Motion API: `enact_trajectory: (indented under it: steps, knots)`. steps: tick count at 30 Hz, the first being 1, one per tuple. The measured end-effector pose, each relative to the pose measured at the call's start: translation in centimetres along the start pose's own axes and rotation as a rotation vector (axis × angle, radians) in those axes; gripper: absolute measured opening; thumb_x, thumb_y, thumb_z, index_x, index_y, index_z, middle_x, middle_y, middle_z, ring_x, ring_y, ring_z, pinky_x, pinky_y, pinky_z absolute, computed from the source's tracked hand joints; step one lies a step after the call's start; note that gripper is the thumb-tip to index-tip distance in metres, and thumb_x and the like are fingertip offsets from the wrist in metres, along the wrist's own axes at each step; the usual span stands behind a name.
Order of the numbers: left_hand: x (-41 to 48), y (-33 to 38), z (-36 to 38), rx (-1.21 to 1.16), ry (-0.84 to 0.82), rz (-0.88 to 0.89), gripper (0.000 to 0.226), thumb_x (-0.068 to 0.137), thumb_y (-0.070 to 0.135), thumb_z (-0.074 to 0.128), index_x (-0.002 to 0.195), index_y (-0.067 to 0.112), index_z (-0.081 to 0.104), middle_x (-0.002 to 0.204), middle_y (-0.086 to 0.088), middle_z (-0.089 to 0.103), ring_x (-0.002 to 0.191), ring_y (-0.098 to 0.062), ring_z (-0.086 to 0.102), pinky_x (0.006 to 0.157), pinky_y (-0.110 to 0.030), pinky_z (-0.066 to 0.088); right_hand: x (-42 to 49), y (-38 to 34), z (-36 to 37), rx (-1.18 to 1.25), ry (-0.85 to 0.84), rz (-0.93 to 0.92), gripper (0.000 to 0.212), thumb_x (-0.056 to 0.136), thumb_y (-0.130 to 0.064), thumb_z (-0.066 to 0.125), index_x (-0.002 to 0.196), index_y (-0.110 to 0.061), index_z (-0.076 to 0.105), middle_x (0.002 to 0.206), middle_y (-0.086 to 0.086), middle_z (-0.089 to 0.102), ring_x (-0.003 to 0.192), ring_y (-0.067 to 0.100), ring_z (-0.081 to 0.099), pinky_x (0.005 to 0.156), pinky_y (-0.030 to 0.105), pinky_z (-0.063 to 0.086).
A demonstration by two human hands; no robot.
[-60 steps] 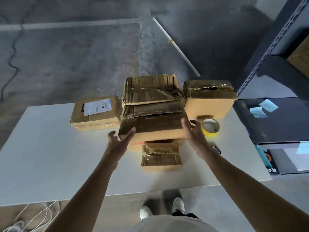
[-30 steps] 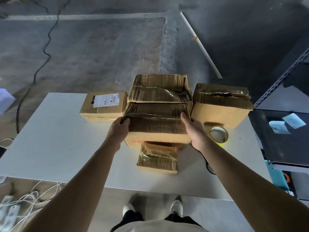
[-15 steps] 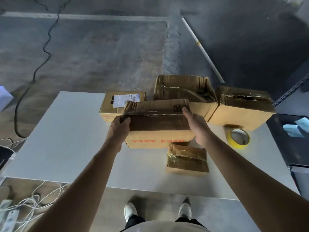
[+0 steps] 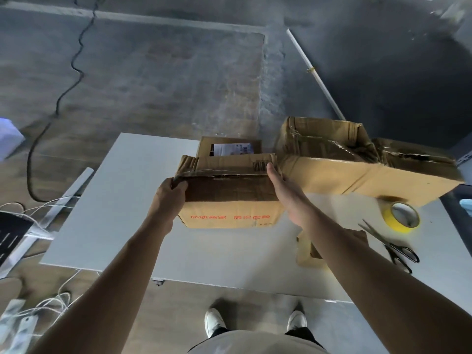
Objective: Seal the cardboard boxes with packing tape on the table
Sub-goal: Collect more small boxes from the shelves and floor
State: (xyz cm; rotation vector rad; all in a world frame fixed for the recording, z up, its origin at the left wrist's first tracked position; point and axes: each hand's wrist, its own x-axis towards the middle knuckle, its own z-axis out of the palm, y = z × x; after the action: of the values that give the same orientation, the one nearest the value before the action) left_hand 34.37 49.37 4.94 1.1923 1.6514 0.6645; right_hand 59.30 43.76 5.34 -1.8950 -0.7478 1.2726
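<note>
A cardboard box with red print (image 4: 229, 198) stands on the white table (image 4: 122, 200). My left hand (image 4: 169, 195) grips its top left corner, fingers curled over the flap. My right hand (image 4: 286, 192) lies flat against its right side, fingers straight. Behind it sits a small labelled box (image 4: 229, 146). Two larger taped boxes (image 4: 329, 159) (image 4: 419, 169) stand to the right. A yellow roll of packing tape (image 4: 401, 217) lies at the right, with black scissors (image 4: 390, 247) in front of it. A small flat box (image 4: 306, 254) is partly hidden under my right forearm.
Cables and a power strip (image 4: 33, 310) lie on the floor to the left. A white pipe (image 4: 316, 75) runs across the concrete floor behind the table. My feet (image 4: 255, 323) stand at the table's near edge.
I have carried the red-print box to the left, away from the stack of boxes. The view has turned left, so the tape and scissors now lie far right.
</note>
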Motion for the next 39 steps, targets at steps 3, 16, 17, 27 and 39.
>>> enact_trajectory:
  steps: [3, 16, 17, 27, 39]
  knots:
    - [0.8, -0.6, -2.3, 0.013, 0.011, -0.002, 0.022, 0.101, 0.030, 0.043, 0.114, 0.016, 0.055, 0.096, -0.009, 0.063, 0.081, -0.022, 0.059, 0.062, -0.032, 0.043, 0.4, -0.1, 2.5, 0.011, -0.021, -0.001, 0.074, 0.084, -0.079, 0.047, 0.139, -0.030, 0.050, 0.129, -0.003, 0.055, 0.114, 0.020, 0.050, 0.097, 0.037, 0.042]
    - [4.8, -1.3, -7.5, 0.131, 0.010, 0.044, 0.027, 0.100, 0.031, 0.047, 0.114, 0.014, 0.062, 0.091, -0.008, 0.062, 0.079, -0.022, 0.058, 0.062, -0.033, 0.042, 1.7, -0.6, 8.3, 0.067, -0.118, 0.020, 0.074, 0.083, -0.078, 0.048, 0.143, -0.035, 0.043, 0.136, -0.003, 0.055, 0.121, 0.022, 0.055, 0.102, 0.045, 0.048]
    - [4.9, -1.3, -7.5, 0.148, -0.001, 0.049, 0.027, 0.100, 0.032, 0.046, 0.114, 0.014, 0.061, 0.091, -0.008, 0.062, 0.078, -0.022, 0.058, 0.061, -0.032, 0.042, 1.8, -0.5, 8.3, 0.062, -0.106, 0.019, 0.070, 0.086, -0.075, 0.046, 0.143, -0.035, 0.043, 0.134, -0.003, 0.056, 0.120, 0.022, 0.056, 0.101, 0.045, 0.048]
    - [4.9, 0.5, -6.3, 0.270, 0.113, 0.186, 0.019, 0.092, 0.013, 0.048, 0.106, 0.007, 0.060, 0.089, -0.011, 0.061, 0.078, -0.031, 0.055, 0.057, -0.035, 0.041, 2.3, -0.3, 6.1, -0.018, -0.016, -0.078, 0.071, 0.088, -0.074, 0.046, 0.133, -0.020, 0.054, 0.129, -0.004, 0.060, 0.119, 0.018, 0.056, 0.103, 0.042, 0.047]
    - [-0.2, 5.3, 0.9, 0.227, 0.068, 0.435, 0.034, 0.100, 0.019, 0.047, 0.132, 0.015, 0.058, 0.128, -0.001, 0.063, 0.103, -0.008, 0.064, 0.079, -0.015, 0.048, 0.5, 2.1, -1.7, 0.115, 0.204, -0.217, 0.047, 0.100, -0.043, 0.052, 0.131, -0.009, 0.057, 0.129, 0.011, 0.064, 0.118, 0.023, 0.060, 0.102, 0.038, 0.049]
